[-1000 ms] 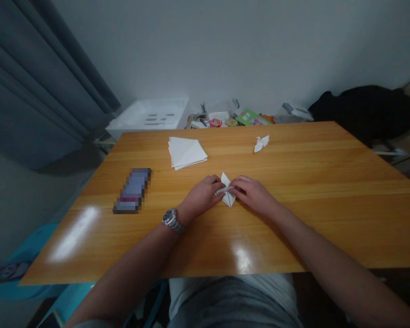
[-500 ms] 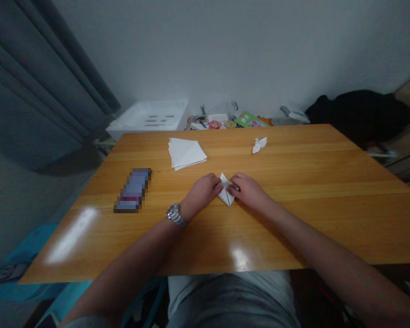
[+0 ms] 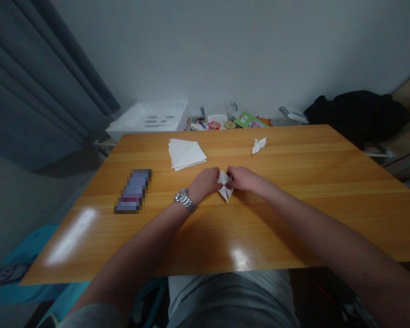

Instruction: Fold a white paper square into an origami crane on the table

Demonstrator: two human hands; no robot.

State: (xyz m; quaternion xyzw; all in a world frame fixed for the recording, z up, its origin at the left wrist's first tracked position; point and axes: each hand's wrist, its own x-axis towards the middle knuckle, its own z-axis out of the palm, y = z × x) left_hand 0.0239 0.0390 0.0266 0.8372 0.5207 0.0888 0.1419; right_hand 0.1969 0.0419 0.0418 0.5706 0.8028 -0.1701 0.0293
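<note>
A small folded white paper piece [image 3: 224,187] sits between both my hands over the middle of the wooden table [image 3: 294,218]. My left hand [image 3: 204,182], with a metal watch on its wrist, pinches the paper's left side, fingers closed. My right hand [image 3: 243,178] pinches the right side, fingers curled on it. The paper's lower point hangs just above the tabletop, and its upper part is partly hidden by my fingers.
A stack of white square sheets [image 3: 185,153] lies farther back on the left. A finished white paper crane [image 3: 258,145] stands at the back right. A blurred dark flat object [image 3: 133,190] lies at left. Clutter and a white tray [image 3: 150,116] sit behind the table.
Both hands have moved a little away from me and closer together, lifting the folded paper slightly off the table. The fold now looks narrower.
</note>
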